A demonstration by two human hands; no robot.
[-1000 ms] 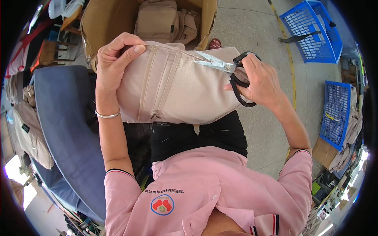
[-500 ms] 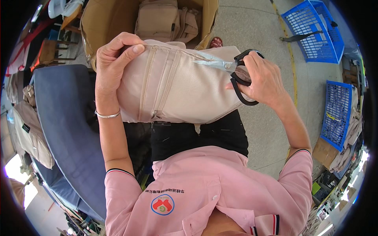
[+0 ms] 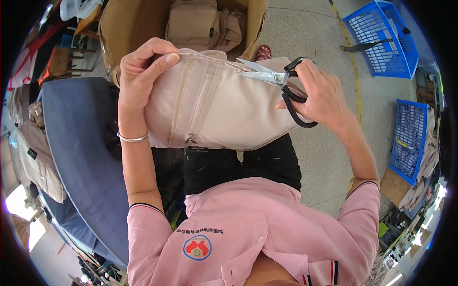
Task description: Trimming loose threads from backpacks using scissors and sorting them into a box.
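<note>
A beige fabric bag piece [image 3: 243, 112] with a zipper [image 3: 202, 102] hangs stretched in front of my thighs. My left hand [image 3: 147, 76] pinches its upper left corner between thumb and fingers. In my right hand [image 3: 319, 93] is a pair of scissors [image 3: 274, 78] with black handles. Their blades are parted and point left, lying at the far edge of the fabric. Some of the right fingers pass through the handle loops, and the fingertips sit close to the fabric's right side.
A large cardboard box [image 3: 260, 24] holding beige bags [image 3: 191, 24] stands ahead. A dark blue padded surface [image 3: 76, 143] lies on the left. Blue plastic baskets [image 3: 367, 28] stand at the right on the grey floor [image 3: 329, 176], near a yellow line. A foot in a red sandal [image 3: 263, 52] shows beside the box.
The scissor blades have opened wider at the fabric's far edge. Both hands and the fabric have shifted slightly to the right.
</note>
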